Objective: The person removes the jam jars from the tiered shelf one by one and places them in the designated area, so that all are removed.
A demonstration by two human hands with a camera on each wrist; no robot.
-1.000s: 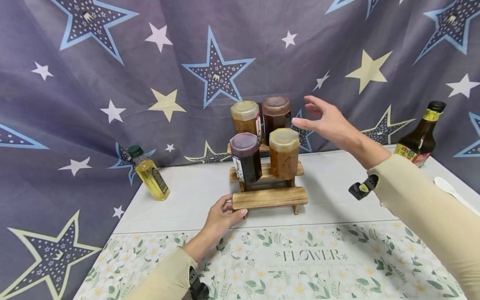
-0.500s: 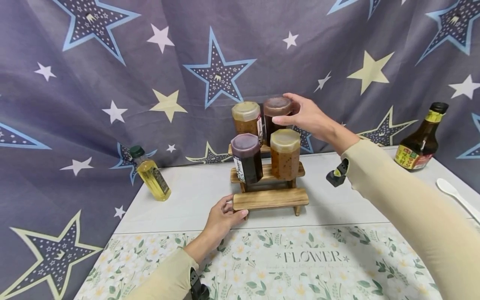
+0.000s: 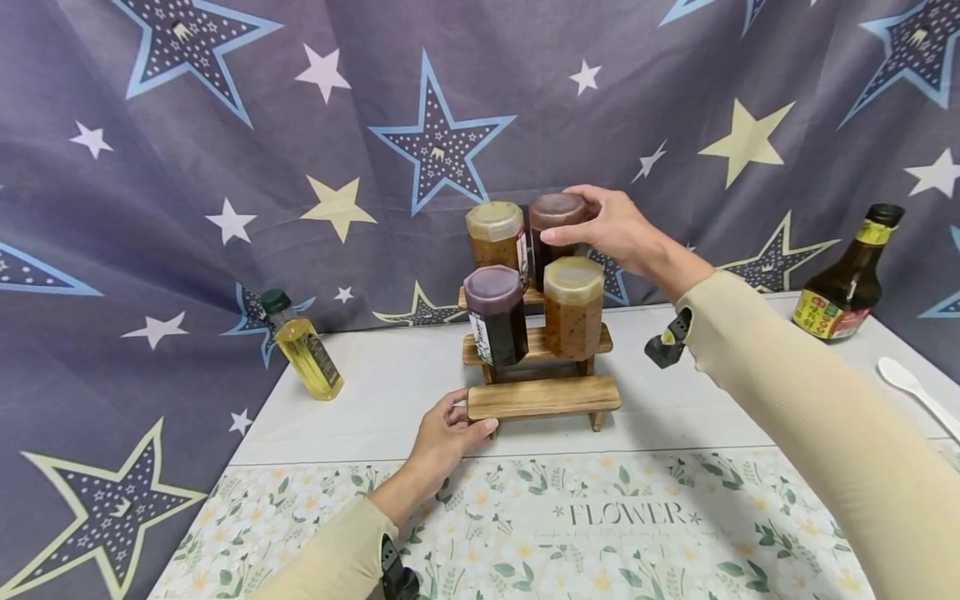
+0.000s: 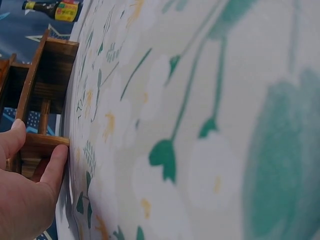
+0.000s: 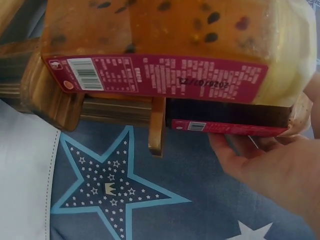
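Note:
A stepped wooden rack (image 3: 543, 398) stands on the table, bearing jars on its upper two steps. My left hand (image 3: 438, 437) grips the left leg and end of its lowest step, thumb in front, as the left wrist view also shows. On the top step, my right hand (image 3: 618, 229) holds the dark jar (image 3: 551, 237) at the right by its lidded upper part. Beside that jar is an amber jar (image 3: 495, 229) with a pale lid. The middle step carries a dark purple-lidded jar (image 3: 497, 317) and an orange seeded jar (image 3: 573, 312), which partly hides the held jar (image 5: 230, 117) in the right wrist view.
An oil bottle (image 3: 307, 354) with a green cap stands at the left. At the right are a dark sauce bottle (image 3: 843, 279) and a white spoon (image 3: 915, 387). A star-patterned curtain (image 3: 337, 125) hangs close behind the rack. Floral cloth (image 3: 600, 533) covers the table's front.
My right hand has moved left from beside the rack to the dark jar at the top right and closed around it. The left hand has kept its hold on the rack.

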